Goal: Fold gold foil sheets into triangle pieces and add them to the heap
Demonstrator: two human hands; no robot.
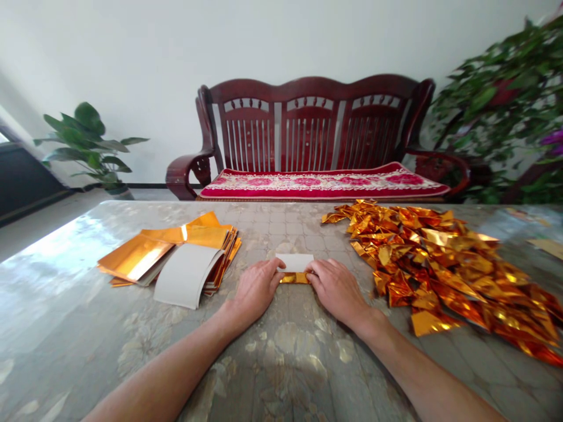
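A small sheet of gold foil paper [295, 266] lies on the table [281, 363] in front of me, white side up, with its near edge folded over to show gold. My left hand [255, 289] pinches the left end of that fold, fingers closed on it. My right hand [336, 287] presses and pinches the right end the same way. Both forearms reach in from the near edge.
A stack of flat gold sheets [176, 252], one turned white side up, lies to the left. A large heap of folded gold pieces [444, 264] spreads to the right. Behind the table stand a wooden bench [316, 135] with a red cushion and potted plants [90, 143].
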